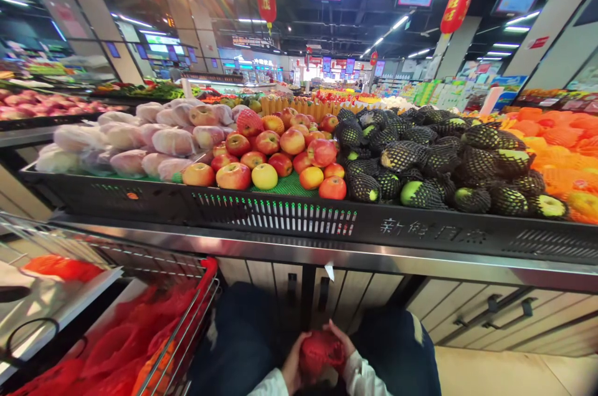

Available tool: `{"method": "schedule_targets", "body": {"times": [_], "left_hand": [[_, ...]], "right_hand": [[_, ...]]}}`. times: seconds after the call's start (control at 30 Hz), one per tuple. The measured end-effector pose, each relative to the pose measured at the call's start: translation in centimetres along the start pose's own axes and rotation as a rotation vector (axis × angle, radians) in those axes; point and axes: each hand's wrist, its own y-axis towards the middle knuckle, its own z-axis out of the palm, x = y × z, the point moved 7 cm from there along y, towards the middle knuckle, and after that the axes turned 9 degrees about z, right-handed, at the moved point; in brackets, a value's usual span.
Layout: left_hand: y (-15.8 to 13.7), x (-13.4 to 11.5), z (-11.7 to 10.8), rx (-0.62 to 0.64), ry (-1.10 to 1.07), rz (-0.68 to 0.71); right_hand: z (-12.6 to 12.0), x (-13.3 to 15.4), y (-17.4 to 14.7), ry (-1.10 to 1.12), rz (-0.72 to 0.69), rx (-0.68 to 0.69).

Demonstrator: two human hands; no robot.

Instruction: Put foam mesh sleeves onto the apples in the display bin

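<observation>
Low between my knees, my left hand [295, 362] and my right hand [342, 349] close around a round fruit in a red net sleeve [320, 355]. The left hand presses its left side and the right hand its right side. The netting hides the fruit's exact kind. Above and beyond my hands, loose red-yellow apples [233, 175] fill the middle of a black display tray [275, 212]. At the left, a shopping cart [212, 287] holds a heap of red net sleeves [107, 346].
Fruits in black netting [420, 156] lie right of the apples, and orange-wrapped fruits [565, 147] farther right. Film-wrapped fruits [172, 142] lie to the left. A metal ledge [402, 262] and wooden cabinet doors [486, 315] front the stand. A red-orange bundle [63, 267] lies at far left.
</observation>
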Motion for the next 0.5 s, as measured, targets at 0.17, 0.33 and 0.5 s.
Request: {"method": "schedule_targets", "body": {"times": [0.17, 0.33, 0.5], "left_hand": [[-2.0, -2.0, 0.2, -0.141, -0.078, 0.092], [-2.8, -2.3, 1.8, -0.03, -0.105, 0.09], [-2.4, -2.1, 1.6, -0.033, -0.137, 0.091]], "right_hand": [[0.2, -0.1, -0.4, 0.024, -0.041, 0.069], [-1.5, -0.8, 1.0, -0.159, -0.151, -0.082], [-1.6, 0.1, 1.3, -0.245, -0.263, -0.139]]}}
